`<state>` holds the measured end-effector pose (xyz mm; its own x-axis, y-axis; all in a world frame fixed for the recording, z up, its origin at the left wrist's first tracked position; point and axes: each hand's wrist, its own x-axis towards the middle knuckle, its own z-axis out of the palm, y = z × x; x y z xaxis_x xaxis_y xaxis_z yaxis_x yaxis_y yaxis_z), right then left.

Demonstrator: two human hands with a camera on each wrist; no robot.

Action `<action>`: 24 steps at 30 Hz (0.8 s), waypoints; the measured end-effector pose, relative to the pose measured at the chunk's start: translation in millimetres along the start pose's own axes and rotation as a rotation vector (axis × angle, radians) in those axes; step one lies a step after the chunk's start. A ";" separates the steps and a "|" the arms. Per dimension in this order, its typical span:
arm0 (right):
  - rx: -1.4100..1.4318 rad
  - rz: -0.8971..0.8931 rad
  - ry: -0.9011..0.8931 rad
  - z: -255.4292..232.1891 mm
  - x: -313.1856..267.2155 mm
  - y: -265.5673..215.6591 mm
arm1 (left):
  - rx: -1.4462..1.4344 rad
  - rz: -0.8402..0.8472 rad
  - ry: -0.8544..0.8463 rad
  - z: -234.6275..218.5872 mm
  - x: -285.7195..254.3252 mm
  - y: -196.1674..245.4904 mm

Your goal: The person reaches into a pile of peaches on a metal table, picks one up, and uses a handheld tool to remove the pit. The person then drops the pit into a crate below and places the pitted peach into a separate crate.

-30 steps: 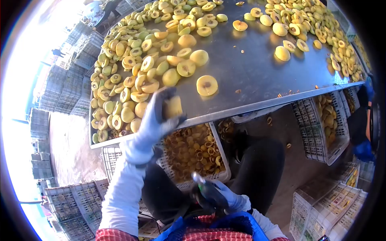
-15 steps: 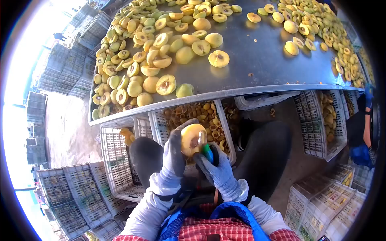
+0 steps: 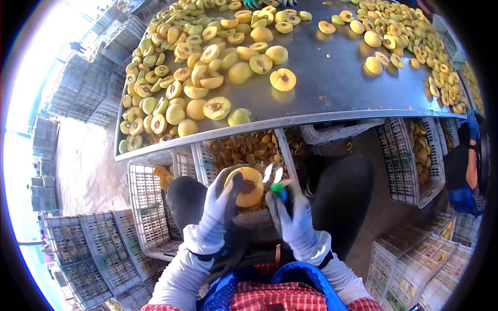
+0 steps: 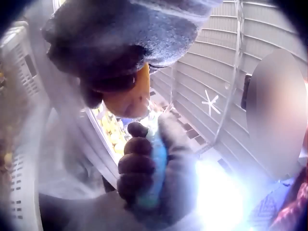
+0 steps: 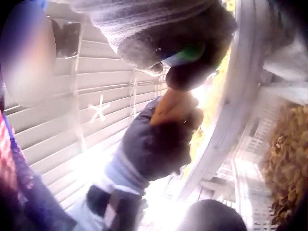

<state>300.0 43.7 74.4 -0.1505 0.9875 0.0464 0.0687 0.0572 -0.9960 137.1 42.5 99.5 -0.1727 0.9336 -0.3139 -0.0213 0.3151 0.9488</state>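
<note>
In the head view the gloved left hand point(image 3: 222, 198) grips a halved yellow fruit point(image 3: 250, 187), its cut face with a brown centre turned up. Just right of it the gloved right hand point(image 3: 296, 217) has its fingers curled round a green and blue handle point(image 3: 280, 192) with a shiny metal end point(image 3: 273, 173). A small gap separates metal and fruit. The left wrist view shows the right hand's fingers point(image 4: 137, 166) wrapped round the blue handle point(image 4: 159, 163), below the fruit point(image 4: 131, 98). In the right wrist view the left hand point(image 5: 159, 144) pinches the fruit point(image 5: 174, 107).
A metal table point(image 3: 332, 72) carries many halved fruits point(image 3: 217, 108). Beneath its edge a crate point(image 3: 288, 155) holds brown-yellow pieces. Other crates point(image 3: 150, 207) stand left and right point(image 3: 410, 160). Another person's arm point(image 3: 471, 166) is at the far right; gloved fingers point(image 3: 251, 4) show at the table's top.
The left hand came back from the table edge with a fruit and met the right hand over the lap. Since then the right hand and its tool have moved slightly right, off the fruit.
</note>
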 end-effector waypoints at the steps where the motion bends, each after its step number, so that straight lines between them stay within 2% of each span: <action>1: -0.159 -0.033 -0.088 1.0 -7.8 -5.0 | -0.064 0.039 0.025 4.4 -0.1 -8.4; 2: -0.320 -0.060 -0.177 1.7 -13.7 -11.4 | -0.129 0.072 0.048 11.0 -1.0 -10.9; 6: -0.250 -0.035 -0.110 4.4 -16.0 -17.7 | -0.190 0.102 0.148 31.6 -13.0 -4.6; 7: -0.242 -0.035 -0.096 5.4 -18.4 -14.4 | -0.022 0.251 0.159 32.5 -10.7 -21.1; 10: -0.227 -0.040 -0.078 6.0 -19.7 -2.9 | -0.087 0.193 0.205 34.9 -12.2 -20.5; 12: -0.223 -0.019 -0.115 4.9 -21.2 -3.2 | -0.293 0.134 0.190 38.9 -15.9 -14.6; 14: -0.206 -0.114 -0.078 5.5 -23.9 -5.4 | -0.430 0.132 0.167 41.9 -18.7 -10.6; 15: -0.196 -0.162 -0.062 5.9 -26.9 -6.5 | -0.320 0.215 0.171 41.1 -16.9 -12.1; 17: -0.320 -0.433 0.029 10.1 -32.0 3.0 | -0.236 0.244 0.139 40.2 -14.9 -12.7; 19: -0.124 -0.197 -0.103 7.9 -36.5 4.2 | -0.188 0.266 0.102 40.7 -14.6 -11.3; 20: 0.134 0.181 -0.276 1.4 -38.4 -3.9 | -0.113 0.252 0.078 40.2 -15.8 -8.1; 22: 0.796 0.712 -0.563 -6.2 -38.9 -4.2 | -0.172 0.160 -0.015 34.8 -16.1 -10.0; 24: 1.623 0.981 -0.780 -6.2 -34.6 1.6 | -0.195 0.109 -0.071 34.9 -15.9 -10.3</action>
<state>311.4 10.5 71.6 -0.9480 0.3166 -0.0314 -0.3171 -0.9321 0.1753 174.5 30.4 93.5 -0.1151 0.9722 -0.2039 -0.1969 0.1789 0.9640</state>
